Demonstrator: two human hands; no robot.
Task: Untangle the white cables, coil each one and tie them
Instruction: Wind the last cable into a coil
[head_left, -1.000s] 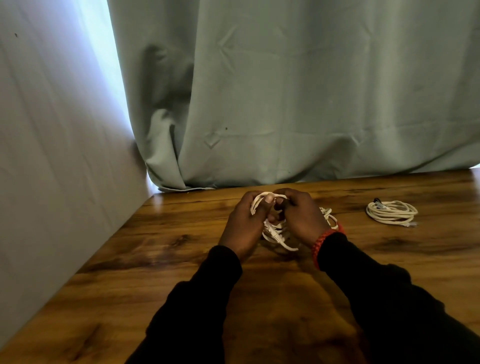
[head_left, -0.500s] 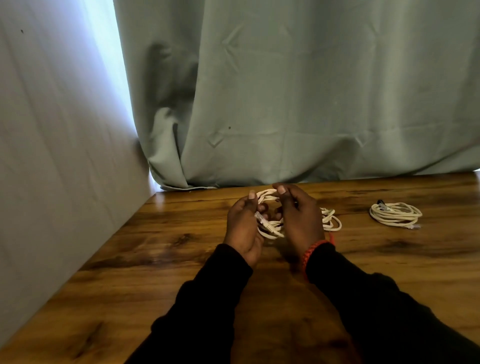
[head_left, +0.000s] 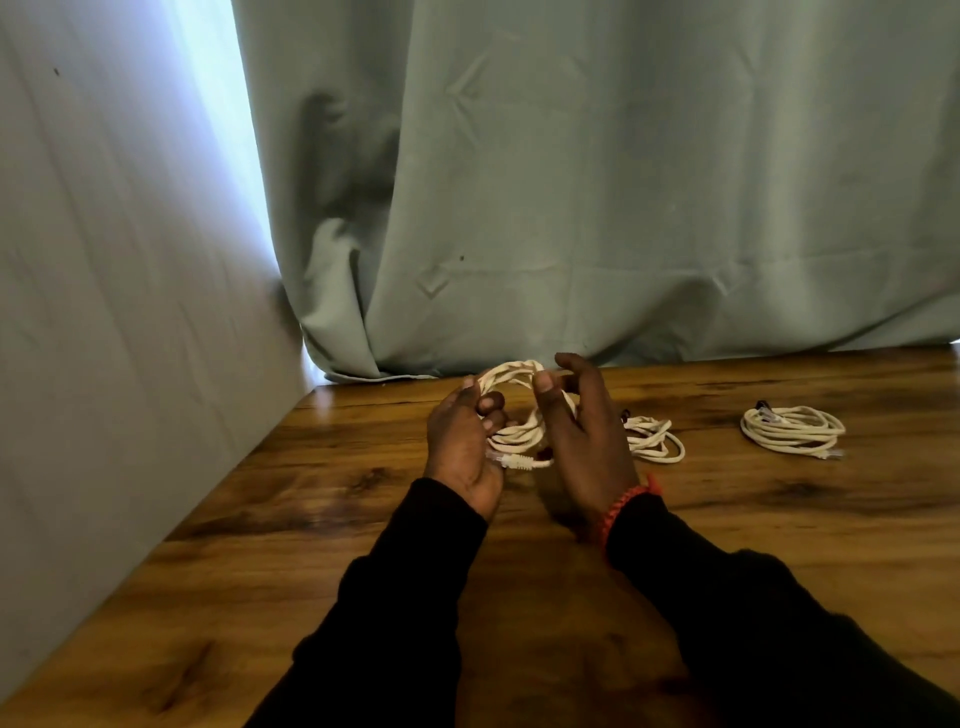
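A white cable coil (head_left: 514, 410) is held upright above the wooden table between both hands. My left hand (head_left: 462, 447) grips its left side, with a clear plug end (head_left: 514, 461) sticking out below the palm. My right hand (head_left: 582, 441) pinches the top right of the coil between thumb and fingers. A second coiled white cable (head_left: 652, 439) lies on the table just right of my right hand, partly hidden by it. A third coil (head_left: 792, 430) lies flat further right.
The wooden table (head_left: 363, 519) ends at a grey wall (head_left: 104, 312) on the left and a green curtain (head_left: 623, 182) at the back. A red braided band (head_left: 623, 506) circles my right wrist.
Both hands have lifted the coil and spread apart, opening the loop. My right hand's fingers have loosened from a tight clasp to a pinch at the top.
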